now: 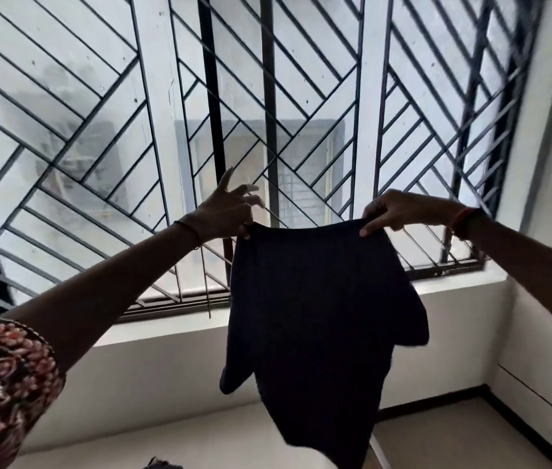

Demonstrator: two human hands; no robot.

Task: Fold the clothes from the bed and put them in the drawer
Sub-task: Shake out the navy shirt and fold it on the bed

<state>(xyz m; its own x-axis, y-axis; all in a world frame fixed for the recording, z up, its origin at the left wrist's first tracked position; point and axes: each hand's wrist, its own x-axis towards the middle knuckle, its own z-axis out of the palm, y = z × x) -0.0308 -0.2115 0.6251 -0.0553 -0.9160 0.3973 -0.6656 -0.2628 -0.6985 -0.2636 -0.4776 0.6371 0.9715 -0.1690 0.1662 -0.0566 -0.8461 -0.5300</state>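
A dark navy T-shirt (315,316) hangs in the air in front of the window, held up by its top edge. My left hand (230,211) pinches the shirt's upper left corner, with the other fingers spread. My right hand (399,211) grips the upper right corner. Both arms are stretched out and raised. The shirt's short sleeves droop at each side and its lower part hangs toward the bottom of the view. A white drawer front (545,421) with a dark handle shows at the lower right.
A large window with a black metal grille (267,96) fills the wall ahead, above a white sill (453,292). A pale surface, perhaps the bed (166,445), lies below. A dark scrap of cloth (161,464) peeks in at the bottom edge.
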